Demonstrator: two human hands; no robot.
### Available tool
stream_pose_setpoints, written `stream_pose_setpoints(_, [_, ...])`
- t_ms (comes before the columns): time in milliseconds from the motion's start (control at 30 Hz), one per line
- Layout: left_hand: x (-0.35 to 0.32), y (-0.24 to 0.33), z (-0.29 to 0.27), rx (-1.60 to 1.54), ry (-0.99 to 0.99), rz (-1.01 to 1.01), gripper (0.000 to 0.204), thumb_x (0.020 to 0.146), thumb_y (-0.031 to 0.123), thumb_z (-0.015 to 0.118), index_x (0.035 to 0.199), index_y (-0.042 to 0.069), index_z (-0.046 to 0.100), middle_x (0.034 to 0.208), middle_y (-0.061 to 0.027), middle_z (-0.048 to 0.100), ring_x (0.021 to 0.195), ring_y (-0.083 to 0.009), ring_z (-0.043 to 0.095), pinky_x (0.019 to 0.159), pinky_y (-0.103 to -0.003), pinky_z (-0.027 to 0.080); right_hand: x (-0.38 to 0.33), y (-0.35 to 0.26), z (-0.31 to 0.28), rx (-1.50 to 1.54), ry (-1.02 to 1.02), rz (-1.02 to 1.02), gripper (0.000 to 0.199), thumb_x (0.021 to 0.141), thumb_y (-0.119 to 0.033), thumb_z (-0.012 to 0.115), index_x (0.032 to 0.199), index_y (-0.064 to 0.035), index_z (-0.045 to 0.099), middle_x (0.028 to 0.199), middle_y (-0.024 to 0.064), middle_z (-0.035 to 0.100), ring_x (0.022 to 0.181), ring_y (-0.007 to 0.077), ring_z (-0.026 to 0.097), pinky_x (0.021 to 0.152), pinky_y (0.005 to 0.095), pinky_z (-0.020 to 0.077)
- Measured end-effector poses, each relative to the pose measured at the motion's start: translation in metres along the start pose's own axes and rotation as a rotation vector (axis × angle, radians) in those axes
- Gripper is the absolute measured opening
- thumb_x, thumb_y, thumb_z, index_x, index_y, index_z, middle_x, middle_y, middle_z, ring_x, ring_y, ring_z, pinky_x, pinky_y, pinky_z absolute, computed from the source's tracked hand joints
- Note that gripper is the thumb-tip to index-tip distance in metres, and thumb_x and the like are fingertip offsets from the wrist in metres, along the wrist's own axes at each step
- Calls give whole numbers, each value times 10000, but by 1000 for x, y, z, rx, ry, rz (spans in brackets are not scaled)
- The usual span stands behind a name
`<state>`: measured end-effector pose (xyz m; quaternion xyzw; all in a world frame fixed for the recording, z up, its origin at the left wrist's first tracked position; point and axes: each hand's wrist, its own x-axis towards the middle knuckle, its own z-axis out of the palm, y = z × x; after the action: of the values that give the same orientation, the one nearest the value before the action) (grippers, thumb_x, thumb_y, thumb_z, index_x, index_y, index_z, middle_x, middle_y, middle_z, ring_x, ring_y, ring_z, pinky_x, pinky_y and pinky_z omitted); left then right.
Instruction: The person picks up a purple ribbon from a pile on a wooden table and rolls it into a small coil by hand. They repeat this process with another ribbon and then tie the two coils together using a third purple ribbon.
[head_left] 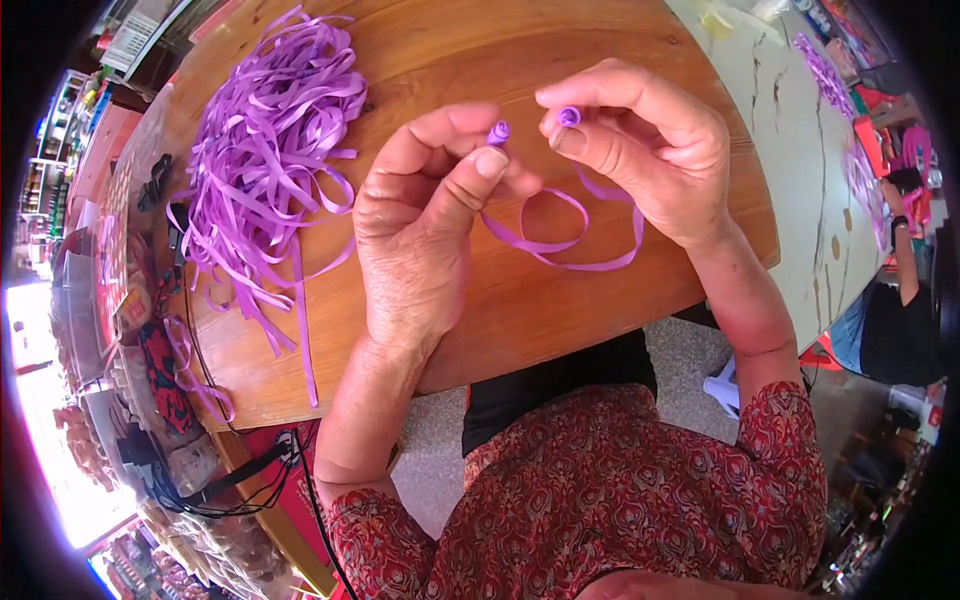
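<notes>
Both of my hands are raised over the wooden table (470, 345). Between thumb and fingers, my left hand (425, 215) pinches a small purple end piece (499, 132). A similar purple end piece (569, 116) is gripped in my right hand (650, 145), a short gap away from the first. From my hands a narrow purple ribbon (590, 266) hangs in a loose loop over the table. To the left of my left hand lies a big tangled heap of purple ribbons (270, 150), some with strands trailing toward the near edge.
A white marble-patterned table (795, 170) adjoins on the right, with more purple ribbons (825, 75) on it. Beyond it is another person (900, 325) in dark clothing. Black cables (265, 475) hang by the near left corner, and packed shelves and bags line the left.
</notes>
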<state>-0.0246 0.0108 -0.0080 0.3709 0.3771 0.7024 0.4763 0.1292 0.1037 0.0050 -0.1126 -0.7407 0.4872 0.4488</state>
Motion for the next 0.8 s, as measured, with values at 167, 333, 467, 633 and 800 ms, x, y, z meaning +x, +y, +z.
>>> stream_pose_setpoints(167, [-3,-4,0,-50,46,-74,148,870,14,584,1019,10,590,826,-47,617,719,-133,626,681,-243,508,5,-3,-5,-311,-150,-178,206,835,30,593,1038,32,630,888,85,602,803,124,594,684,216,480])
stream_pose_setpoints(333, [-5,1,-1,-43,32,-82,151,886,60,571,1029,17,589,858,-38,606,639,-81,491,578,-230,436,3,-5,-2,-278,-127,-73,199,860,-7,576,1047,19,639,874,81,595,739,114,575,644,207,473])
stream_pose_setpoints(467, [-8,1,3,73,79,-4,152,881,81,592,1017,15,599,862,-7,602,632,-44,443,531,-183,316,1,-2,-2,-216,-142,-10,206,865,-4,568,1059,16,634,883,67,579,686,98,549,601,202,449])
stream_pose_setpoints(633, [-9,-4,0,71,35,39,81,876,44,601,951,30,627,836,13,586,809,-43,506,734,-180,412,-3,-2,0,-77,-119,71,225,846,2,591,1067,7,632,867,47,558,683,73,514,555,200,387])
stream_pose_setpoints(800, [-9,-13,-3,81,-31,90,54,874,47,600,897,31,646,830,-4,592,796,-67,518,751,-202,418,-2,-14,2,-228,-126,28,297,774,-14,680,1068,-5,638,830,17,551,708,69,497,565,205,363])
